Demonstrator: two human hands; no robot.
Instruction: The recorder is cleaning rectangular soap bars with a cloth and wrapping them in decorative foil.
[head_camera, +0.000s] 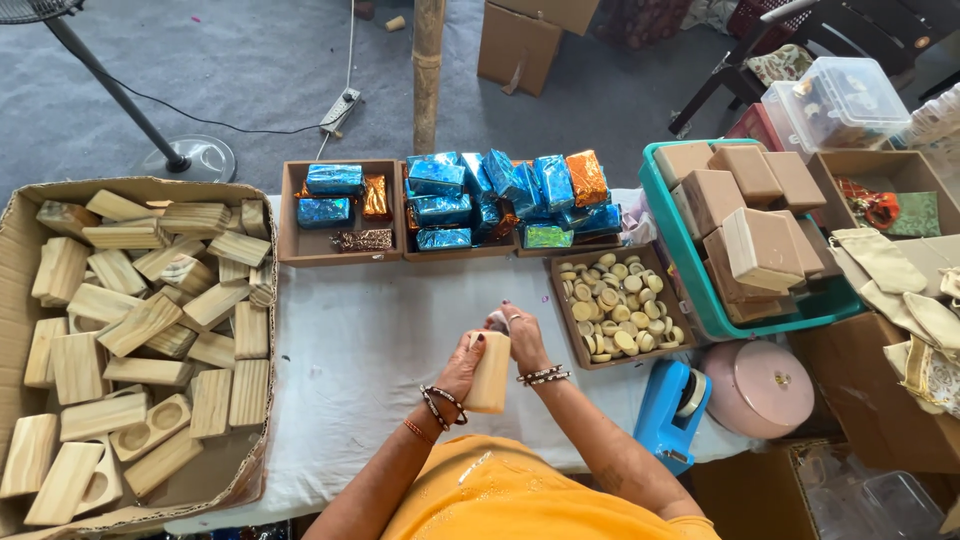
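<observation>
The left hand (462, 368) is gripping an upright wooden block (489, 373) over the surface (350, 340). The right hand (520, 335) is closing on its top, apparently fitting something; steady alignment seems needed next.

Left hand (462, 372) grip closed, wrist bent inward; right hand (522, 335) curled on top, touching.
</observation>
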